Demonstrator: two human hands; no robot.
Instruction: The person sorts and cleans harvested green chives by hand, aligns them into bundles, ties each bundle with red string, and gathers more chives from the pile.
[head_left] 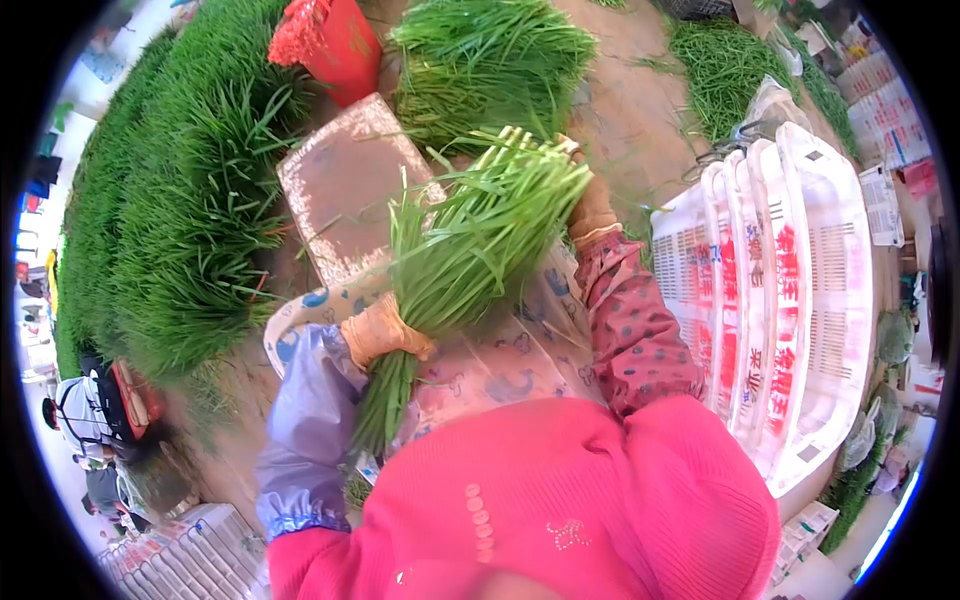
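Observation:
A bundle of long green leafy stalks (pixel 480 235) lies slantwise in front of my chest, its pale cut ends at the upper right. Round its lower left part, my gloved left hand (pixel 385 332) is closed, with leaf tips hanging below it. At the bundle's upper right end is my gloved right hand (pixel 590 195); its fingers are mostly hidden behind the stalks, so its grip does not show. Beyond the bundle stands a low brown board or stool top (pixel 360 185) with a worn, pale edge.
A large mass of green stalks (pixel 190 200) fills the left. A red container (pixel 340 50) and another green pile (pixel 490 65) are at the top. Nested white plastic crates (pixel 830 300) stand at the right, below loose greens (pixel 730 75). Two people are at the far left.

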